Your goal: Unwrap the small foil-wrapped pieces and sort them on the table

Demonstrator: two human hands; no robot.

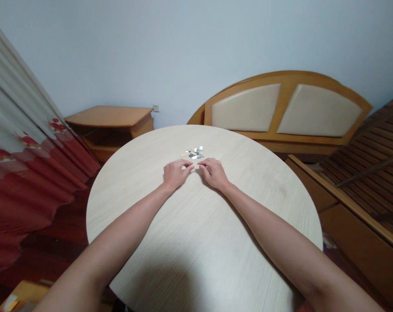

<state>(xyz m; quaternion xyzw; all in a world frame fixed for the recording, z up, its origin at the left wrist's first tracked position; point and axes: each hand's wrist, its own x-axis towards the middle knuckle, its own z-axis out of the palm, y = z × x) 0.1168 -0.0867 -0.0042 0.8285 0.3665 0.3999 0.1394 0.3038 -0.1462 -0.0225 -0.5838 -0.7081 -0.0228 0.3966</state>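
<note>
Head camera height gives a view down both bare forearms, which reach across a round pale wood-grain table (248, 182) toward a small cluster of flat pieces (193, 152), some white, some dark, some tan. The cluster lies well in from the rim, so the arms stretch out to reach it. The left hand (176, 174) and right hand (215, 173) rest low on the tabletop just in front of the pieces, curved and half-closed, with their fingertips (193, 165) nearly meeting. That low, inward set looks suited to handling things this small. A pale sliver shows between the fingertips, but whether either hand is pinching it cannot be told from here. Beyond the table stand a low wooden cabinet (108, 116) and a cream-padded headboard (287, 108), with a red-and-white curtain (27, 173) hanging to the left.
</note>
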